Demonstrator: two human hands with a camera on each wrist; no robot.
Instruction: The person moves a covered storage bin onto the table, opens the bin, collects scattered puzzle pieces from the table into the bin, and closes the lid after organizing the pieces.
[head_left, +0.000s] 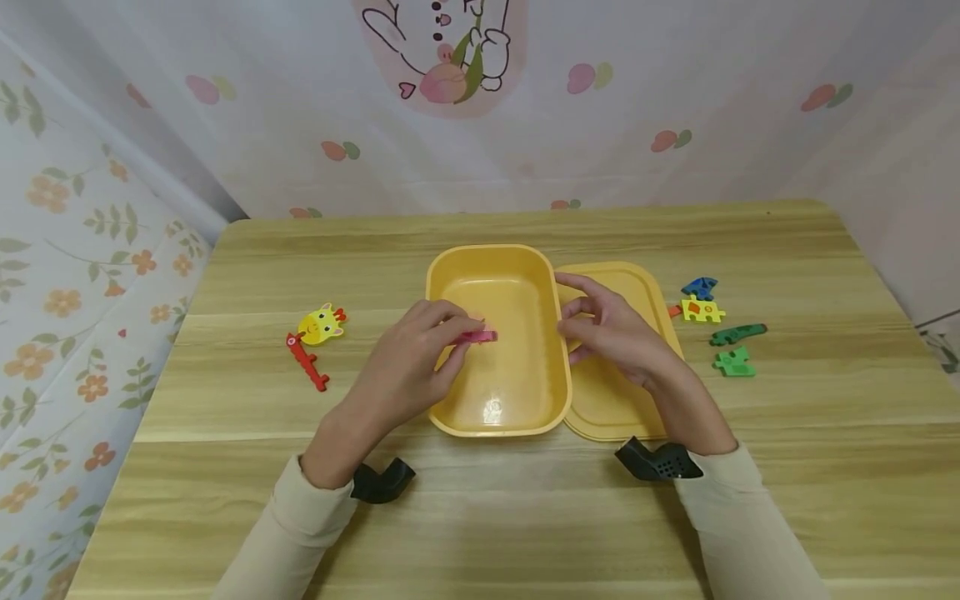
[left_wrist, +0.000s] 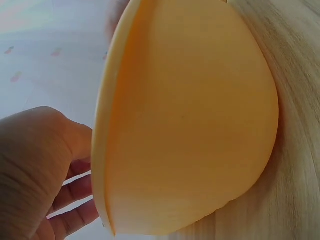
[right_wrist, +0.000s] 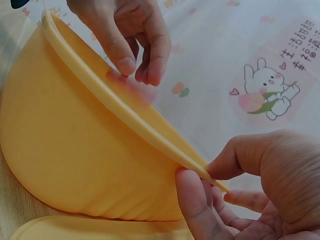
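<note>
A deep yellow plastic box (head_left: 517, 367) stands on the wooden table with its opening up. Over its inside, my left hand (head_left: 420, 354) holds a small pink piece (head_left: 480, 336) at the fingertips. The right wrist view shows this pink piece (right_wrist: 134, 89) blurred, just below the left thumb, partly behind the box rim. My right hand (head_left: 611, 329) pinches the right rim of the box (right_wrist: 125, 112) between thumb and fingers. From the left wrist, the box's outer wall (left_wrist: 190, 120) fills most of the view and hides the left fingertips.
A flat yellow lid (head_left: 622, 408) lies right of the box, partly under my right hand. Further right are blue (head_left: 700, 288), yellow (head_left: 703, 310), dark green (head_left: 738, 334) and light green (head_left: 735, 362) puzzle pieces. Leftward lie a yellow giraffe-head piece (head_left: 321, 325) and a red piece (head_left: 307, 362).
</note>
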